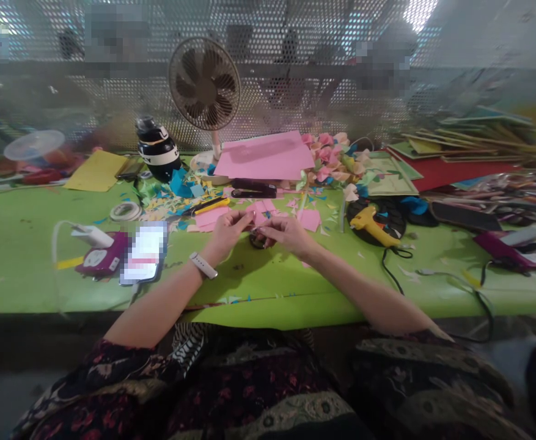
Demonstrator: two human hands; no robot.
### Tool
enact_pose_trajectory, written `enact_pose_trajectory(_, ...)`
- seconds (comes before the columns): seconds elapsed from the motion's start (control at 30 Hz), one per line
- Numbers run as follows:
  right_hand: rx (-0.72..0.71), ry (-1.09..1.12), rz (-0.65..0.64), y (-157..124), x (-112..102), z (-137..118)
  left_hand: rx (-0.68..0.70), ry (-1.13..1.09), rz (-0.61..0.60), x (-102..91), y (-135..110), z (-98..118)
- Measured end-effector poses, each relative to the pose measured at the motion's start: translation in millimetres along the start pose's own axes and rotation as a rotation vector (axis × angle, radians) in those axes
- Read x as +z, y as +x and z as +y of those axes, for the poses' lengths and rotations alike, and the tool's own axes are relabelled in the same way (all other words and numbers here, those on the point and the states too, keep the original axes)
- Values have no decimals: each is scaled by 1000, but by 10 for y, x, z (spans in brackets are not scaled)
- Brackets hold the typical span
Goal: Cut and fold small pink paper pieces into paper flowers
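Observation:
My left hand (231, 231) and my right hand (285, 233) meet over the green table, fingertips close together. Both hands are closed in a pinch. What sits between the fingertips is too small and blurred to name. Below the right fingers shows a small dark rounded thing (257, 239), partly hidden; I cannot tell whether it is held. Just beyond the hands lie pink paper pieces (308, 219) and a yellow-and-black cutter knife (211, 206). A black stapler (253, 188) rests farther back, in front of a large pink sheet (263, 157).
Paper scraps and folded paper flowers (329, 156) crowd the back. To the left are a phone (145, 252), a tape roll (126, 211) and a dark bottle (158, 151). A corded yellow glue gun (372, 226) lies right. A fan (205, 84) stands behind.

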State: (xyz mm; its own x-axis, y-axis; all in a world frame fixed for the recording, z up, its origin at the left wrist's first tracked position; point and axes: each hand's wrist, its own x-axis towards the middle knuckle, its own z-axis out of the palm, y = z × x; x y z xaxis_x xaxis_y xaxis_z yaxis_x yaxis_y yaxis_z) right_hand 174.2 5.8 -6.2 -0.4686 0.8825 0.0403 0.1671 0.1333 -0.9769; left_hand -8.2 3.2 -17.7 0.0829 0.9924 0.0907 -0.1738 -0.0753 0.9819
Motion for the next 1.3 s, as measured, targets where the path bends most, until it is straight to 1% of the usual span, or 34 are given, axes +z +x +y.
enact_pose_trajectory(0.07, -81, -104, 33, 1, -37, 24, -6, -32, 5, -26, 7, 27)
enact_pose_trajectory(0.17, -312, -314, 196, 5, -115, 49, -29, -40, -43, -57, 8, 59)
enact_pose_trajectory(0.2, -393, -372, 227, 8, -138, 54, -43, -34, -63, -61, 6, 65)
enact_pose_trajectory(0.23, -465, -422, 232, 13, -158, 59, -58, -30, -81, -62, 3, 68)
enact_pose_trajectory(0.3, -573, -505, 194, 26, -183, 72, -80, -29, -103, -59, -4, 70)
enact_pose_trajectory(0.37, -653, -566, 174, 41, -195, 90, -96, -35, -117, -59, -9, 69)
enact_pose_trajectory(0.47, -740, -596, 195, 52, -207, 117, -130, -41, -132, -71, -12, 72)
enact_pose_trajectory(0.6, -753, -618, 191, 38, -218, 123, -173, -53, -138, -74, -19, 89)
enact_pose_trajectory(0.8, -775, -567, 190, 74, -209, 172, -176, -72, -165, -50, -38, 114)
enact_pose_trajectory(1.0, -775, -528, 178, 87, -212, 188, -197, -95, -150, -74, -18, 72)
enact_pose_trajectory(1.07, -767, -527, 175, 84, -214, 180, -186, -96, -140, -82, -7, 44)
enact_pose_trajectory(1.2, -742, -508, 183, 97, -211, 188, -120, -92, -117, -83, 7, 1)
enact_pose_trajectory(1.3, -724, -462, 219, 107, -184, 189, -95, -105, -111, -65, 0, 13)
